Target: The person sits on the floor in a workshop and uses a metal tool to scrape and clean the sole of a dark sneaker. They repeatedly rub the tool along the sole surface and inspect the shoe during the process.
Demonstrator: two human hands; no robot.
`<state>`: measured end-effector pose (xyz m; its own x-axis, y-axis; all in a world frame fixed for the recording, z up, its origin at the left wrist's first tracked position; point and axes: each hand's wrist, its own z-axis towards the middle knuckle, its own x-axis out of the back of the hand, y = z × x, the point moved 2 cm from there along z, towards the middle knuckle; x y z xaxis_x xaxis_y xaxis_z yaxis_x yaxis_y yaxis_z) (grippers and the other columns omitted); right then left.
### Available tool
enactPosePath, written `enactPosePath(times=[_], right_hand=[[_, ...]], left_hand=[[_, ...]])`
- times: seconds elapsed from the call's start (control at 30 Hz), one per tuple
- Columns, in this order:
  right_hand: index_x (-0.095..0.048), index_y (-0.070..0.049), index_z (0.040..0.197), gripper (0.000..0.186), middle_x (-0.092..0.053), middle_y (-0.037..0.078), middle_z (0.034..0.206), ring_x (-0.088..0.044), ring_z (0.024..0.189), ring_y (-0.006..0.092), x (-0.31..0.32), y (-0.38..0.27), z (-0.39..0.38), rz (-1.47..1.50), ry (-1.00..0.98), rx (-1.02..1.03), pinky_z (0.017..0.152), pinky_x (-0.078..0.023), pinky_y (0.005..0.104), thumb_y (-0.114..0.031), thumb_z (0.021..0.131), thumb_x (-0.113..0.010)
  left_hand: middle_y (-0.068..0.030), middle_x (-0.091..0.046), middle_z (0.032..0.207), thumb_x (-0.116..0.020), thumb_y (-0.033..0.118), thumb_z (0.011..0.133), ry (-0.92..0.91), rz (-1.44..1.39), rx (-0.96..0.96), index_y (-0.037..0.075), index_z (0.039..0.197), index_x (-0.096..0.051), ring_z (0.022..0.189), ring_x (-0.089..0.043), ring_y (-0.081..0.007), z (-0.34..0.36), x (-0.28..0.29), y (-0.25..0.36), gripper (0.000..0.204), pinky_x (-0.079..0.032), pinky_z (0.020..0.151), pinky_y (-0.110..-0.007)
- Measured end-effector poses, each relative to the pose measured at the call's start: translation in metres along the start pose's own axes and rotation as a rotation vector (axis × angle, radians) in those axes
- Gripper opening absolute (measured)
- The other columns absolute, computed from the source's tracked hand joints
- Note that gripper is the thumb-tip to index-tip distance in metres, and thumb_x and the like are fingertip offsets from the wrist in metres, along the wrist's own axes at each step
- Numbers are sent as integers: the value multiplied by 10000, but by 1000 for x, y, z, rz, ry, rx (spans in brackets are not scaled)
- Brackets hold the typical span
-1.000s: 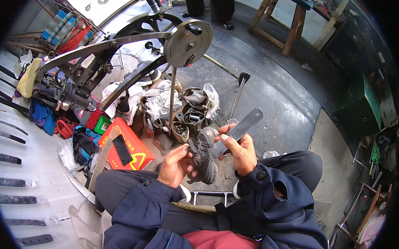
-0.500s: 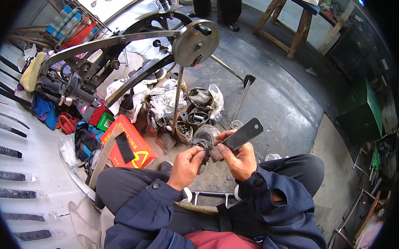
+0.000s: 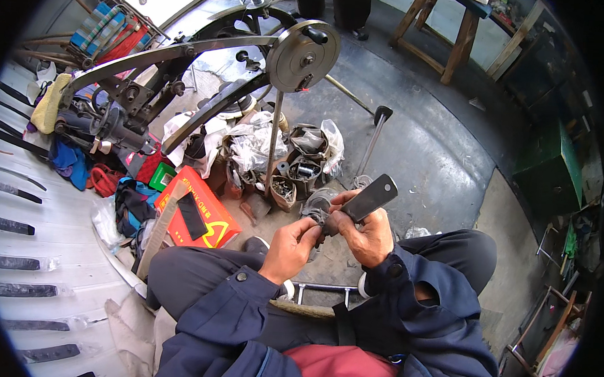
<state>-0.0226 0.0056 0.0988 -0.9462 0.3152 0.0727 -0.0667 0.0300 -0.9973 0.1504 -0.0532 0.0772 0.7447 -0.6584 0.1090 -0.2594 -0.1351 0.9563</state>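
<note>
My right hand (image 3: 368,238) is closed around a flat dark metal blade (image 3: 375,196) that has a hole near its rounded upper end. It looks like a cobbler's knife, and its lower end is hidden by my fingers. Close beside it, my left hand (image 3: 289,250) pinches a small dark grey piece (image 3: 319,219) between thumb and fingers; its kind is hard to make out. The fingertips of both hands nearly meet over this piece. Just beyond them lies a greyish rounded thing (image 3: 320,198), partly covered by the hands.
A hand-cranked sewing machine with a round metal wheel (image 3: 302,56) stands ahead on the left. Beneath it are bags of small parts (image 3: 306,170). An orange-red box (image 3: 221,229) with a black phone-like slab (image 3: 191,215) sits left of my knees. Another person's legs (image 3: 351,7) stand far ahead.
The whole view has shifted slightly, so the scene sits a little further right. My right fingers have drawn closer to the left thumb at the small piece; both holds persist.
</note>
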Motion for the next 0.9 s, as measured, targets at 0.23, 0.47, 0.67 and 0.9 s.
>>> enactPosePath(times=[0.23,0.47,0.67,0.9], right_hand=[[-653,32,1091,188,-698,85,941,-677,870,155,3,-1,0,-7,-26,-16,795,-546,307,-6,907,-638],[-659,15,1082,184,-698,95,881,-675,791,157,1,2,2,-88,-3,54,717,-541,312,-55,911,-657],[-657,22,1055,162,-675,56,889,-638,801,135,8,10,2,179,40,-77,723,-508,287,-31,917,-591],[-676,-14,913,260,-603,21,690,-557,600,109,13,23,2,4,-136,-413,532,-439,295,-261,966,-613]], left_hand=[[19,-603,744,-569,130,1025,0,17,16,-8,925,-652,696,-486,-42,-1,0,1,190,-422,618,-250],[21,-580,726,-569,133,1025,-11,94,-50,-7,915,-647,685,-481,-50,-1,-2,4,194,-416,605,-254],[20,-603,755,-566,135,1025,10,58,-68,-10,935,-645,705,-492,-47,-1,-1,4,188,-423,623,-249],[2,-621,761,-568,155,1017,-24,145,25,-3,954,-650,715,-517,-63,-3,3,3,190,-441,643,-264]])
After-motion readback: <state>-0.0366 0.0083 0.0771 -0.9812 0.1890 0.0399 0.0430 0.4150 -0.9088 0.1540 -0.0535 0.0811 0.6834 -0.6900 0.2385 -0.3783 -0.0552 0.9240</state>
